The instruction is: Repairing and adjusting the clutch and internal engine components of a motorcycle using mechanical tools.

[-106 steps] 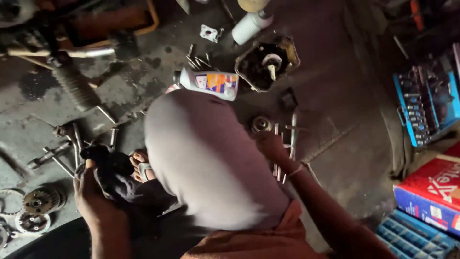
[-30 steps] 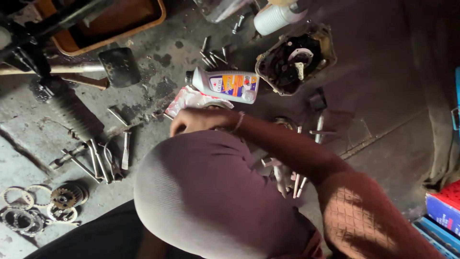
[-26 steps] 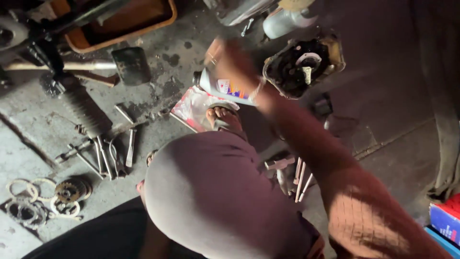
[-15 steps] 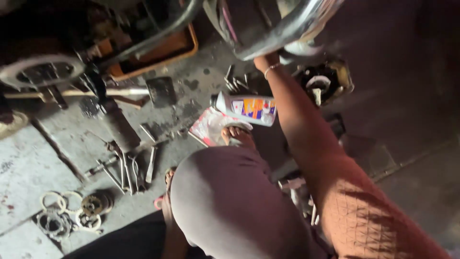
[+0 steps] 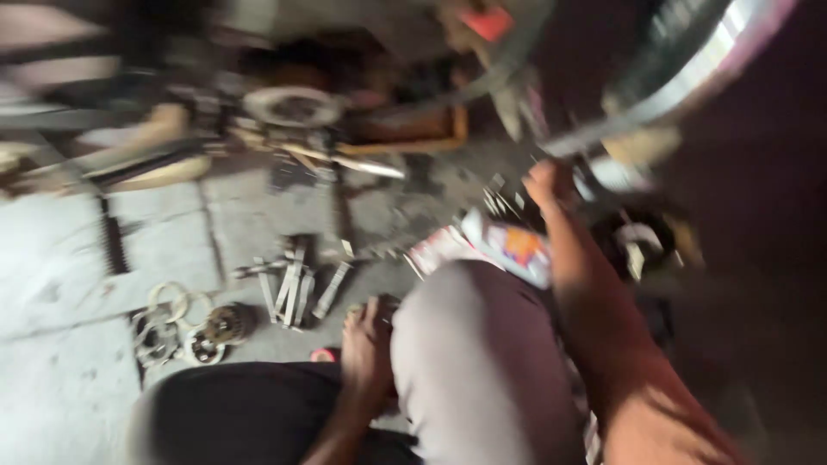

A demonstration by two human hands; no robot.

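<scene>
Two hands, one blurred frame.

Right hand: upper centre-right, arm stretched up from the lower right corner. It reaches to the metal parts under the curved bar that sweeps across the upper right. Fingers look curled, but blur hides whether they clamp anything; I cannot tell.

Left hand: lower centre, resting against my knee. It lies just by a small dark piece I cannot identify. Closed or loose, I cannot tell.

Bar, judged: steel, stiff and heavy, likely greasy and so slippery. I would take it on the straight run, not the bend, with a full wrap of the palm.

Bottle: white plastic with a coloured label, lying on its side just below my right wrist. Light, soft-walled, easily knocked away.

Wrenches: a loose bunch on the concrete, left of centre, well apart from both hands.

Bearings: rings and races at lower left, near the wrenches.

Room: tight at upper right, between bar, bottle and a dark tub of parts. Open concrete floor at far left. My knee blocks the direct path between the hands.
</scene>
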